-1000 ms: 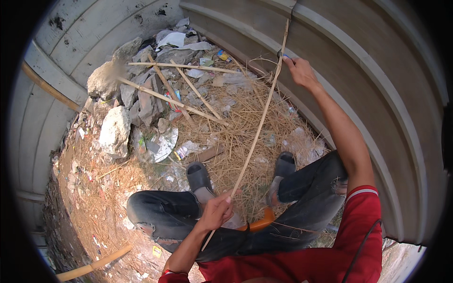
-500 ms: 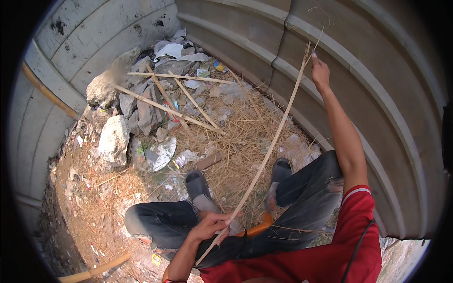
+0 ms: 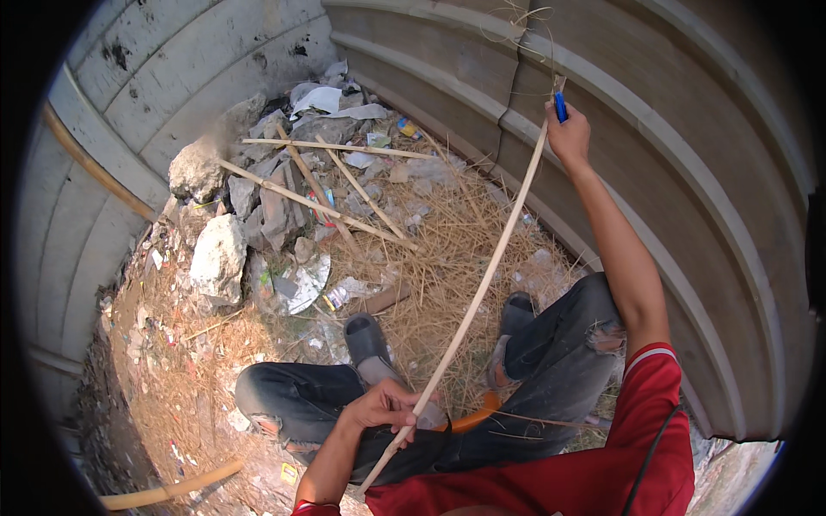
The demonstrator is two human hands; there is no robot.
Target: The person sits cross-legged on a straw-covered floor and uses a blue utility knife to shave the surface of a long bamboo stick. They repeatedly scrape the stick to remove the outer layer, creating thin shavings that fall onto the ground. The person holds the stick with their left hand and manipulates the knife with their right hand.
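A long pale bamboo strip [image 3: 484, 288] runs slantwise from near my lap up toward the metal wall. Its lower part is gripped between the fingers and thumb of my left hand [image 3: 385, 408], which rests above my legs. At the far end, my right hand [image 3: 567, 133] is closed around a small blue tool [image 3: 561, 107] that looks like a cutter knife, set against the strip. The blade is too small to make out. Thin curled shavings [image 3: 527, 19] stick out beyond that end.
Ribbed metal wall [image 3: 688, 172] rises close on my right; a pale panel wall [image 3: 146, 77] stands far left. Several bamboo sticks [image 3: 318, 205] lie over rocks [image 3: 219, 258] and litter. Straw-like shavings [image 3: 456, 258] cover the ground around my sandals [image 3: 366, 335]. A thicker pole [image 3: 172, 490] lies near left.
My right hand has turned and come slightly down and left, bringing the blue tool into sight. The curled shavings at the far end have shifted left. My left hand keeps its hold.
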